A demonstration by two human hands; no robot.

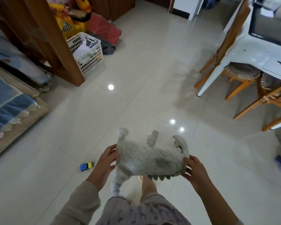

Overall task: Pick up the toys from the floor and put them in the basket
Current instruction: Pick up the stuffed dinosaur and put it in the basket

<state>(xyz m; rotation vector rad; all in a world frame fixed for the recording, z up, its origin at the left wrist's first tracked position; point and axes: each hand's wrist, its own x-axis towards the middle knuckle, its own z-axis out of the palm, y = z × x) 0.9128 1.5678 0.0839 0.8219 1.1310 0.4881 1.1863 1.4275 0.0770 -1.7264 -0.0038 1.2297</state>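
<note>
A grey plush dinosaur (146, 157) with green back spikes hangs above the floor in front of me, legs up. My left hand (107, 157) grips its rear end and my right hand (194, 170) grips its head end. A small blue and yellow toy car (87, 166) lies on the tiles to the left of my left arm. The white lattice basket (75, 41) stands far off at the upper left, beside a wooden post, with a plastic bag and small items inside.
A wooden post (62, 51) rises just left of the basket. A sofa with a blue cover (10, 101) runs along the left. A white table (250, 52) and wooden chairs (243, 82) fill the right side. A small blue object (280, 159) lies at far right.
</note>
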